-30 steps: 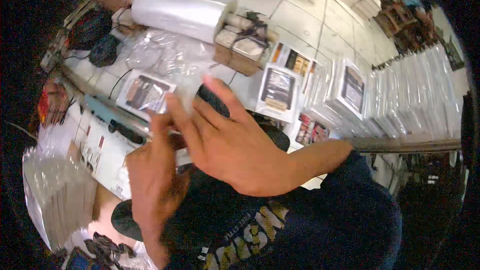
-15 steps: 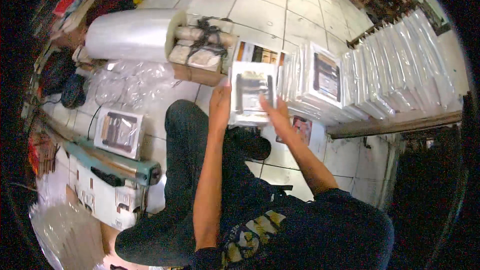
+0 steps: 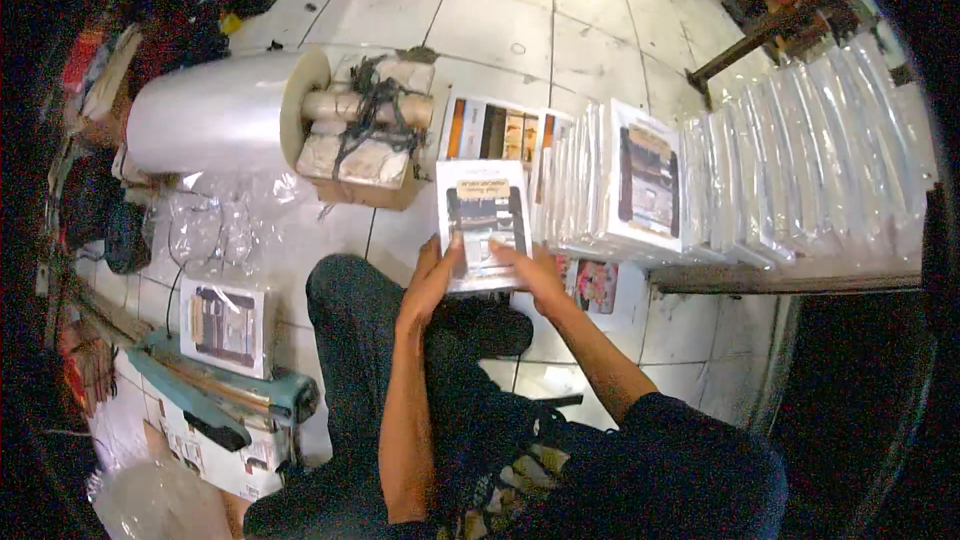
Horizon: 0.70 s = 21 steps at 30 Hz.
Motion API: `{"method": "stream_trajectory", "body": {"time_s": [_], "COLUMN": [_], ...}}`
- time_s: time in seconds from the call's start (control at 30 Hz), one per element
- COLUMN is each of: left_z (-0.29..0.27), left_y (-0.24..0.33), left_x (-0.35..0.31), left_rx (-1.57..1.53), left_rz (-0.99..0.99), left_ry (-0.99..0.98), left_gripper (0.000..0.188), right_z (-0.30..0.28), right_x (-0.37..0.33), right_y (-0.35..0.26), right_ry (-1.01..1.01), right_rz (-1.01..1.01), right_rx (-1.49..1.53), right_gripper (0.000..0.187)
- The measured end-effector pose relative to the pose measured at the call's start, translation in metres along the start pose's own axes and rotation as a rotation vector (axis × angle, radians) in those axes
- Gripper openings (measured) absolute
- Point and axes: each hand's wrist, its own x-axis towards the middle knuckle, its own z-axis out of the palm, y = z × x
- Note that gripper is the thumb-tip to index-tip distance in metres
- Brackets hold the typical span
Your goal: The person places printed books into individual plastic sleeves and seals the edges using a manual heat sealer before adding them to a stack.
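Both my hands hold a white book (image 3: 487, 202) with a picture on its cover, tilted up above my crossed legs. My left hand (image 3: 430, 280) grips its lower left edge, thumb on the cover. On the lower right edge, my right hand (image 3: 535, 275) has its thumb on the cover too; the fingers beneath are hidden. It cannot be told whether this is one book or a small stack. Just beyond it lies a book with an orange and dark cover (image 3: 500, 135). Close on the right, a similar white book (image 3: 648, 180) leans at the front of a row.
Plastic-wrapped books (image 3: 800, 155) stand in a long row at right. A clear film roll (image 3: 220, 110) lies beside a block tied with black strips (image 3: 365, 135). Loose clear plastic (image 3: 220, 225) is at left. A wrapped book (image 3: 228, 325) rests on a green bar-shaped device (image 3: 290, 392).
The book has come slightly lower, nearer my body, and its cover shows more sharply. My left hand has slid down to its lower corner, and my right hand from the face to the lower right edge.
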Motion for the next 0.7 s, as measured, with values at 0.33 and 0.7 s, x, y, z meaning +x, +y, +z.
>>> {"method": "stream_trajectory", "body": {"time_s": [0.33, 0.7], "left_z": [-0.009, 0.057], "left_y": [0.011, 0.174], "left_x": [-0.002, -0.106], "left_rx": [-0.026, -0.038], "left_rz": [-0.141, 0.025], "left_ry": [0.023, -0.040], "left_gripper": [0.084, 0.069], "right_z": [0.005, -0.074], "right_x": [-0.018, -0.159], "right_y": [-0.005, -0.125], "right_ry": [-0.162, -0.018], "right_rz": [0.130, -0.441], "right_rx": [0.035, -0.196], "right_gripper": [0.064, 0.069]}}
